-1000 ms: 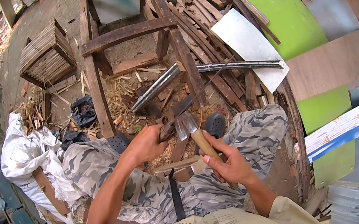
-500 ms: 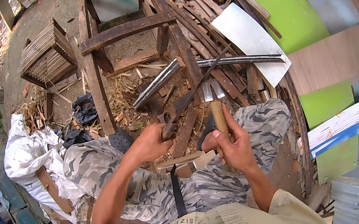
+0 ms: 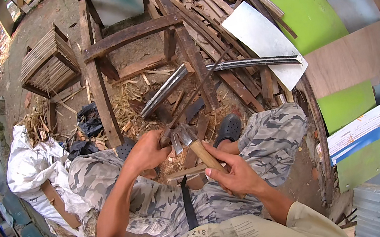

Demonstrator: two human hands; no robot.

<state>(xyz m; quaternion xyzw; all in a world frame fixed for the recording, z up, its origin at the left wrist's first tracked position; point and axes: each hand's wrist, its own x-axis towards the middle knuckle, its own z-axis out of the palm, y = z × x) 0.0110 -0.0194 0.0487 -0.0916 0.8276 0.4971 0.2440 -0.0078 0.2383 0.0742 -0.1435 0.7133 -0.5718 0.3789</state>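
Note:
My left hand (image 3: pixel 147 151) is closed round the handle of a long dark machete-like blade (image 3: pixel 198 95). The blade slants away to the upper right, seen nearly edge-on. In my right hand (image 3: pixel 232 172) is a claw hammer (image 3: pixel 204 155), gripped by its wooden handle, thumb along the wood. Its metal head is tilted left, close beside my left fist at the base of the blade; whether they touch I cannot tell. Both tools are above the ground between my knees.
Ahead stands a dark wooden chair frame (image 3: pixel 135 36). A slatted wooden crate (image 3: pixel 49 62) lies at the far left, a white sack (image 3: pixel 35 166) at my left. Scrap wood (image 3: pixel 218 2), a metal-faced strip (image 3: pixel 256 62) and sheet panels (image 3: pixel 350 60) fill the right.
The hammer has swung left, its head now beside my left hand, and my right hand has come down and left. The blade has turned from its broad side to nearly edge-on.

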